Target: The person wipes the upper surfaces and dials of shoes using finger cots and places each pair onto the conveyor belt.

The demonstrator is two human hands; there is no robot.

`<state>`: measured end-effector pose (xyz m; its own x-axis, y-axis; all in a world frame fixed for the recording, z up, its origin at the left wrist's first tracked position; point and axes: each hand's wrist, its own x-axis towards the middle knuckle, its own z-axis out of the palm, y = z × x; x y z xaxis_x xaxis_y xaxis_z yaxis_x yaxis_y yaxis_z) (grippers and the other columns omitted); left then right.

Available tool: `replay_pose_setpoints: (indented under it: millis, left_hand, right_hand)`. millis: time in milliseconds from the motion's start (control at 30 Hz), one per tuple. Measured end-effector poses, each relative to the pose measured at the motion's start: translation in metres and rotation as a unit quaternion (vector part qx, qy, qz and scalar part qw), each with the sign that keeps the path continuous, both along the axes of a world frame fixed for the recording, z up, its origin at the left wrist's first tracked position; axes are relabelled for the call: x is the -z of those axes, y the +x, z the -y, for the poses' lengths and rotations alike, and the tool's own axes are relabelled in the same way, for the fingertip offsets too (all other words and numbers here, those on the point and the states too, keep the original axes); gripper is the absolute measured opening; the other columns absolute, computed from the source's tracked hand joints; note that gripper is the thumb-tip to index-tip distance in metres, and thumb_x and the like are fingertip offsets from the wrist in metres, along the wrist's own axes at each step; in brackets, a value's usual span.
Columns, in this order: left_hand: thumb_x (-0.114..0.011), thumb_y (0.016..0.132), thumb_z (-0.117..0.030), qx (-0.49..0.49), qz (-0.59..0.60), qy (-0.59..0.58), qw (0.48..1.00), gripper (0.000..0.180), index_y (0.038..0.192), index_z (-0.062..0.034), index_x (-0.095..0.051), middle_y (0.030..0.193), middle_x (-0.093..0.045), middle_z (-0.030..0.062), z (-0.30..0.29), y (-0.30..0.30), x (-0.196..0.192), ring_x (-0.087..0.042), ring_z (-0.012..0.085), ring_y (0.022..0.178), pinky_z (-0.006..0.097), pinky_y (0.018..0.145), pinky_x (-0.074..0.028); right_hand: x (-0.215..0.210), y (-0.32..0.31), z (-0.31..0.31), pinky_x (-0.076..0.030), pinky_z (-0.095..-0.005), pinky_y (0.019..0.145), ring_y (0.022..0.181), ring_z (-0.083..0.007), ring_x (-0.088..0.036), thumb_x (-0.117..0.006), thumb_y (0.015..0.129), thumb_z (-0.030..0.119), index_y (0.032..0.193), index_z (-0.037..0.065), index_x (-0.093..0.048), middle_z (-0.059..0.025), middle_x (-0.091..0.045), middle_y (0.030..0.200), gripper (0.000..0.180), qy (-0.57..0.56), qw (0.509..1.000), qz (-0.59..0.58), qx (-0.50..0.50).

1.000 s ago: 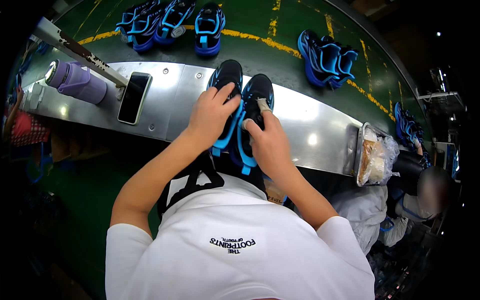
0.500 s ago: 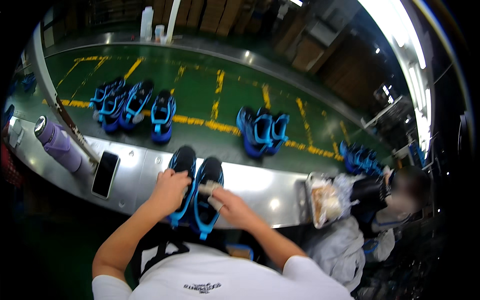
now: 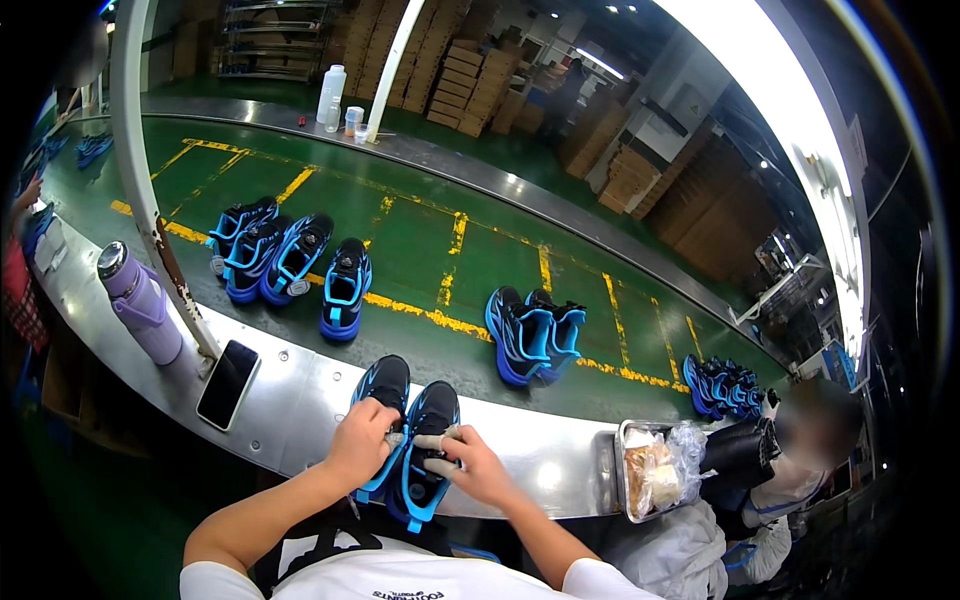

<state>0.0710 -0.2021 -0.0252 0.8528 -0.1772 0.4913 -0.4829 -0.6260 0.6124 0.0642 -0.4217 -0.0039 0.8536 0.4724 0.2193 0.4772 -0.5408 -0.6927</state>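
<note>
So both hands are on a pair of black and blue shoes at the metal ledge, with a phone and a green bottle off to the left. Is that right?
Not quite: the bottle is purple, not green, as the head view shows. The rest holds: left hand and right hand rest on the shoes, phone to the left.

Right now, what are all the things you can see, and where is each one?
Pair of shoes: two, black and blue, on the metal ledge under the hands.
Shoes on belt: four, blue and black, left on the green conveyor.
Second pair: two, blue, mid-belt.
More shoes: blue, far right; count unclear.
Bottle: one, purple, left ledge.
Phone: one, black, beside the bottle.
Tray: one, metal, holding bagged items, right ledge.
Left hand: on the left shoe.
Right hand: on the right shoe.
</note>
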Motion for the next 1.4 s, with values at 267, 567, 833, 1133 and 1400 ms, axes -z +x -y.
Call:
replay_pose_setpoints:
  millis: [267,567,833,1133,1400]
  left_hand:
    - [-0.063,0.068,0.002,0.128,-0.039,0.050,0.990,0.034,0.099,-0.0109,-0.069,0.093,-0.061,0.0084,-0.011,0.005,-0.005,-0.057,0.0306,0.091,0.043,0.081,-0.045]
    - [-0.064,0.069,-0.001,0.063,-0.092,0.023,0.993,0.026,0.094,-0.0096,-0.066,0.091,-0.061,0.0101,-0.006,0.009,-0.008,-0.058,0.0326,0.086,0.043,0.081,-0.044]
    - [-0.070,0.074,-0.013,0.161,-0.123,0.164,0.965,0.023,0.097,-0.0127,-0.070,0.091,-0.066,0.0064,-0.001,0.034,-0.022,-0.059,0.0302,0.093,0.042,0.085,-0.044]
    - [-0.067,0.071,-0.003,0.079,-0.116,0.010,0.990,0.026,0.097,-0.0073,-0.068,0.093,-0.058,0.0111,0.014,-0.005,-0.021,-0.059,0.0327,0.090,0.040,0.083,-0.048]
    - [-0.069,0.074,-0.009,0.100,-0.122,0.030,0.987,0.033,0.106,-0.0093,-0.061,0.096,-0.057,0.0138,0.015,0.011,-0.015,-0.058,0.0360,0.094,0.043,0.081,-0.050]
  right_hand:
    - [-0.009,-0.007,0.003,-0.050,-0.0355,0.068,0.071,-0.0262,-0.059,-0.075,0.080,0.025,0.116,0.019,-0.068,-0.0098,-0.057,0.085,0.036,-0.078,0.996,0.004,0.050]
    - [-0.002,-0.009,0.010,-0.051,-0.0364,0.071,0.081,-0.0270,-0.061,-0.070,0.084,0.020,0.116,0.023,-0.067,-0.0110,-0.060,0.086,0.032,-0.150,0.985,0.033,0.075]
    - [-0.011,-0.009,0.019,-0.050,-0.0374,0.071,0.078,-0.0297,-0.059,-0.073,0.082,0.022,0.118,0.019,-0.067,-0.0118,-0.060,0.083,0.036,-0.034,0.999,-0.022,0.014]
    - [-0.012,-0.010,0.033,-0.049,-0.0356,0.069,0.071,-0.0248,-0.057,-0.076,0.080,0.022,0.115,0.018,-0.069,-0.0091,-0.058,0.076,0.036,-0.027,0.999,-0.019,-0.023]
    - [-0.015,-0.006,0.041,-0.049,-0.0390,0.083,0.081,-0.0318,-0.059,-0.073,0.081,0.018,0.112,0.018,-0.069,-0.0136,-0.061,0.091,0.031,0.002,0.995,-0.094,-0.024]
